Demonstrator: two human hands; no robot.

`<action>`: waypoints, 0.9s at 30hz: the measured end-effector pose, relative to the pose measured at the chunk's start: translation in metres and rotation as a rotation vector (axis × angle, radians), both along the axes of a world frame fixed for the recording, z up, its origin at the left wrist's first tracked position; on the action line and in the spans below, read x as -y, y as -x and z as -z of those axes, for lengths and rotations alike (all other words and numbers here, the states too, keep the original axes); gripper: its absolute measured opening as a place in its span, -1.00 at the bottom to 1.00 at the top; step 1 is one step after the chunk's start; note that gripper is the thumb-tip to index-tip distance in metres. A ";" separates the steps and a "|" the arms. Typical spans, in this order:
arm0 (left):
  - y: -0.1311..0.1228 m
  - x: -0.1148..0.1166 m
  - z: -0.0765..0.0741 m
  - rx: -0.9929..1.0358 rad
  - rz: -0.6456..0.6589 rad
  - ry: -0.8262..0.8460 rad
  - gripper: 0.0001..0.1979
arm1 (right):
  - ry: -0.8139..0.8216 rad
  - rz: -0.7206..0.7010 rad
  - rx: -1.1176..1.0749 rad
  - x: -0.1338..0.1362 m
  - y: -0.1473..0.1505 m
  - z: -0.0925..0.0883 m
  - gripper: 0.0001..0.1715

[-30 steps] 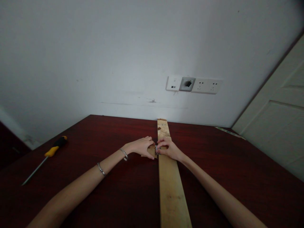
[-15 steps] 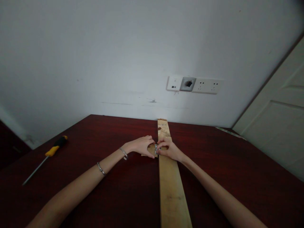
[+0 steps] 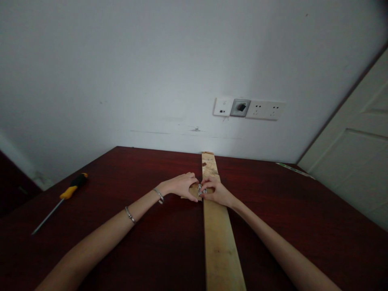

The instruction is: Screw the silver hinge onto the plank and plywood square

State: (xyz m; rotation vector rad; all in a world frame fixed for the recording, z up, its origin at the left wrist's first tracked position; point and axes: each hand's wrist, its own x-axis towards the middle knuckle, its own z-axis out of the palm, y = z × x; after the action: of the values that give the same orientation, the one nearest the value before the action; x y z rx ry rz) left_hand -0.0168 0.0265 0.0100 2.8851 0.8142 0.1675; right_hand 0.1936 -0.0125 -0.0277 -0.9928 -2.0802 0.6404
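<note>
Dark red table (image 3: 287, 210), wooden plank (image 3: 220, 238), screwdriver (image 3: 65, 194)

No text, label, brand or number can be read. The wall socket plates (image 3: 250, 108) on the far wall, the screwdriver (image 3: 60, 200) (yellow-and-black handle, far left) and the wooden plank (image 3: 220, 238) show no legible markings.

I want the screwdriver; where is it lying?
In the head view the screwdriver lies at the table's left edge, well left of the left hand and the wooden plank.
</note>
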 end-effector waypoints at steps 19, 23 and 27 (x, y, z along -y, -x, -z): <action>-0.001 0.001 -0.001 -0.044 0.003 -0.019 -0.41 | 0.042 0.171 -0.067 -0.014 0.006 0.004 -0.82; -0.001 0.000 0.000 -0.039 0.004 -0.023 -0.41 | 0.035 0.180 -0.043 -0.012 0.007 0.003 -0.85; -0.001 -0.001 0.002 -0.027 0.010 -0.014 -0.41 | 0.036 0.180 -0.037 -0.012 0.007 0.003 -0.90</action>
State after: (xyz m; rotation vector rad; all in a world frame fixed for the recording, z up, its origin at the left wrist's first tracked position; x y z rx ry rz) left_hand -0.0157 0.0270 0.0084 2.9100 0.8061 0.1339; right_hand 0.1865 -0.0003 -0.0308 -1.1646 -1.9271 0.6002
